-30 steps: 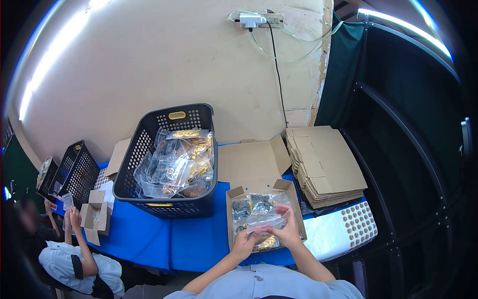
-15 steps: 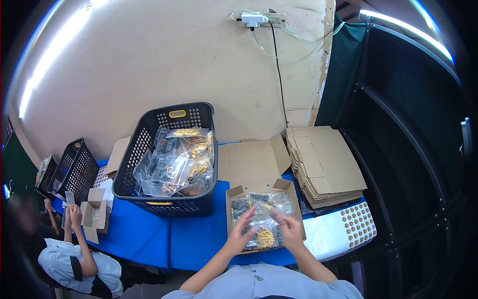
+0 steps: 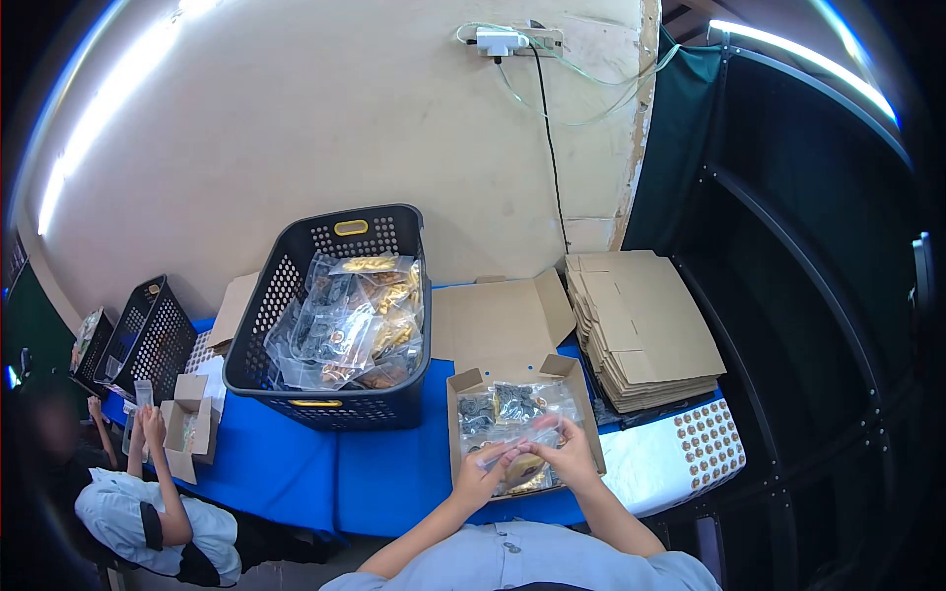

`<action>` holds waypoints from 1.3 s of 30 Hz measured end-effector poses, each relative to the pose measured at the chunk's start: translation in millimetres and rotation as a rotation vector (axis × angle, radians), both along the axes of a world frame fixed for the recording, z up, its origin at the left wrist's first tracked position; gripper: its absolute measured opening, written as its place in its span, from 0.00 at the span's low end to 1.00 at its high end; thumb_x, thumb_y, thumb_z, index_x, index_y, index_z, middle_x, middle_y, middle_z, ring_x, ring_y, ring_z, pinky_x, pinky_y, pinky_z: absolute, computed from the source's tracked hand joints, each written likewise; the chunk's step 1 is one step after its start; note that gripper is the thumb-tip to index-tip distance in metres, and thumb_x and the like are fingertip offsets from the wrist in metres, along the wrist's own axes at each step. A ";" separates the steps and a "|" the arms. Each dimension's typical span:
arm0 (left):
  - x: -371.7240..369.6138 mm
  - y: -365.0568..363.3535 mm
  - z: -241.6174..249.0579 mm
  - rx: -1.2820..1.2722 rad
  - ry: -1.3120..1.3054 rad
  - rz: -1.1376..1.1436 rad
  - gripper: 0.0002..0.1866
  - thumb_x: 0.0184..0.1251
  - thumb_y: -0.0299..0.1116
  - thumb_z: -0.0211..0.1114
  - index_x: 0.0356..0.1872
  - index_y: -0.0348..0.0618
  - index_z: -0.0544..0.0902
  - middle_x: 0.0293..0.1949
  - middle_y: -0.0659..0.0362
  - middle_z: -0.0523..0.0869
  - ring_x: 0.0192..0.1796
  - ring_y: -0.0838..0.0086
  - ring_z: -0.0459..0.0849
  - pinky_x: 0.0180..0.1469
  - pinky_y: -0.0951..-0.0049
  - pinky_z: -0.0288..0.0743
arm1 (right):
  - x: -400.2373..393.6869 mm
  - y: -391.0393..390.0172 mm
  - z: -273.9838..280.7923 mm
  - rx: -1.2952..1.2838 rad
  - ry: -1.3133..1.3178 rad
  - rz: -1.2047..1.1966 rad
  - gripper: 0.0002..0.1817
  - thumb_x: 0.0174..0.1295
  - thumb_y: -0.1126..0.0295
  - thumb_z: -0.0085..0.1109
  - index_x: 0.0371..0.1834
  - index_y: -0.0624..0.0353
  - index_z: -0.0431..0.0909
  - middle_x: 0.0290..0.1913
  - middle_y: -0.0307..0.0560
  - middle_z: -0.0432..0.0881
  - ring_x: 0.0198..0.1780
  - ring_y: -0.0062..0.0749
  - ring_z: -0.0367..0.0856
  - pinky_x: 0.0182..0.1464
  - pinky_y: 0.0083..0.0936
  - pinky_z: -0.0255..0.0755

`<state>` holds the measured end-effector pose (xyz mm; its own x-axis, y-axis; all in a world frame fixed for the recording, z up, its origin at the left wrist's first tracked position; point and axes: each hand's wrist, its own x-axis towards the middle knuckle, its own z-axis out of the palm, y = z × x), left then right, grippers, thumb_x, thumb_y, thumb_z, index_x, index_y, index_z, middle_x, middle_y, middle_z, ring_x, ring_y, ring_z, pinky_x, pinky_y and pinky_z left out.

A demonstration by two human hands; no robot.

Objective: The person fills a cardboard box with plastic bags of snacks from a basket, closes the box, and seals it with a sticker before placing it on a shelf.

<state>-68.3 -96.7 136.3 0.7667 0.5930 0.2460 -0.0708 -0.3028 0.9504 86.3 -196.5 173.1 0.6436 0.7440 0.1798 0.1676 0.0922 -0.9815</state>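
Note:
Over an open cardboard box (image 3: 455, 424), my left hand (image 3: 481, 479) pinches one side of a clear plastic bag (image 3: 519, 467). Fingers of my right hand (image 3: 566, 455) close on the other side of that bag. Its contents look yellowish, but my fingers and glare partly hide them. Beneath it, several clear bags with dark pieces (image 3: 514, 402) fill the box, and some yellow pieces (image 3: 537, 482) show near the front. The box's lid (image 3: 498, 320) is folded back towards the wall.
Left of the box stands a dark perforated basket (image 3: 389, 394) filled with bagged pieces. Flattened cardboard boxes (image 3: 645, 315) are stacked at right, behind a sticker sheet (image 3: 709, 443). At far left, another person (image 3: 158, 512) handles a bag beside a small carton (image 3: 187, 424).
My hands were apart with fingers spread above the bags; now they have come together on a plastic bag, slightly lower over the box. The other person's hands shifted slightly.

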 end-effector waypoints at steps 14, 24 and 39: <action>18.0 -20.0 9.6 -0.166 -0.318 0.052 0.31 0.68 0.35 0.65 0.68 0.36 0.66 0.64 0.51 0.75 0.65 0.66 0.74 0.67 0.69 0.65 | -20.3 -1.0 10.0 0.082 -0.359 0.181 0.17 0.68 0.73 0.52 0.59 0.62 0.77 0.58 0.54 0.77 0.62 0.39 0.74 0.61 0.33 0.69; 3.8 -10.3 14.2 -0.076 -0.049 -0.080 0.16 0.78 0.34 0.51 0.56 0.35 0.80 0.53 0.52 0.85 0.56 0.72 0.81 0.60 0.71 0.73 | 9.6 2.0 -23.9 0.050 -0.318 -0.077 0.36 0.43 0.62 0.81 0.56 0.62 0.74 0.48 0.47 0.77 0.51 0.29 0.75 0.54 0.25 0.68; 4.9 -5.0 4.5 0.037 -0.026 -0.091 0.44 0.63 0.48 0.69 0.74 0.40 0.56 0.74 0.51 0.57 0.74 0.61 0.61 0.72 0.62 0.56 | -26.1 -0.8 -15.7 0.208 0.064 0.151 0.17 0.74 0.70 0.46 0.59 0.67 0.76 0.62 0.57 0.76 0.63 0.40 0.75 0.66 0.32 0.67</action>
<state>-63.4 -101.7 140.8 0.8101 0.5113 0.2868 -0.1241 -0.3286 0.9363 60.2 -197.2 157.4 0.5430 0.7836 0.3018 0.0753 0.3125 -0.9469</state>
